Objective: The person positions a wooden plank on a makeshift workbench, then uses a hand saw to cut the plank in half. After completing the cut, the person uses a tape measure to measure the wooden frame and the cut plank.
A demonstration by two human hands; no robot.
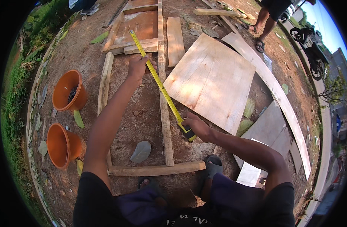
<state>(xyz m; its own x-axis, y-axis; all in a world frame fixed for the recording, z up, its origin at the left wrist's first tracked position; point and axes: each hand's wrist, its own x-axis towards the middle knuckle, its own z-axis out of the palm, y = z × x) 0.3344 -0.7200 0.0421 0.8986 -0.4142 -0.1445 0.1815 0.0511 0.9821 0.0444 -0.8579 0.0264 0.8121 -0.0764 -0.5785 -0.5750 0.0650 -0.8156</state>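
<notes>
A yellow tape measure is stretched slantwise over a wooden frame on the ground. My right hand grips its black and yellow case, just right of the frame's long middle beam. Farther up the blade, my left hand is closed around it, and the blade's end sticks out past my fingers near a short crosspiece. The frame's left beam and near crosspiece lie around the bare soil below my arms. A square plywood sheet rests right of the middle beam.
Two orange buckets stand at the left, the farther one holding small dark pieces. A long plank and grey boards lie at the right. Another person's legs show at the upper right, near a parked motorcycle.
</notes>
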